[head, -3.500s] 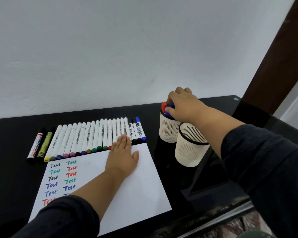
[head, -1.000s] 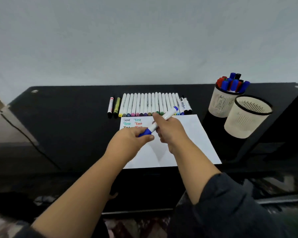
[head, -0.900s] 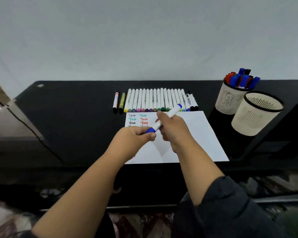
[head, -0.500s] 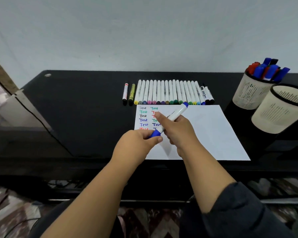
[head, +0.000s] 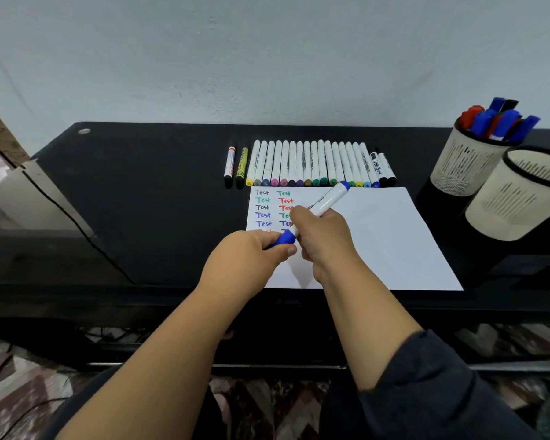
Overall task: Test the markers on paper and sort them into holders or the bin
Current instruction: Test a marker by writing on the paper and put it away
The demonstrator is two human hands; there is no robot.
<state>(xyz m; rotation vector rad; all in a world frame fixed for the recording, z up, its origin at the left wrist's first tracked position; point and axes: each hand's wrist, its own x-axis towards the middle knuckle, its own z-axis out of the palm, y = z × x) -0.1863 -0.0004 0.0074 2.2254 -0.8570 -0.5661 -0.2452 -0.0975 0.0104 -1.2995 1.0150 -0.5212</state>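
At my black desk [head: 159,198], a white sheet [head: 385,236] lies at the front edge, right of centre, its left side already lined with coloured "Test" words. Two pale holders stand at the right end: the far holder [head: 467,168] full of capped markers, the near holder [head: 521,204] showing nothing inside from here. A row of markers [head: 311,163] lies along the sheet's far edge, caps toward me. Above the sheet's front left corner I hold the blue marker [head: 323,204] in both hands. My right hand [head: 326,239] is wrapped around its white barrel; my left hand [head: 251,258] pinches the blue cap [head: 285,239] at the near end. The marker's long axis runs from my left hand up and away to the right, toward the row. As I judge it, the cap must come off along that line, leftward and toward me, before the tip meets paper.
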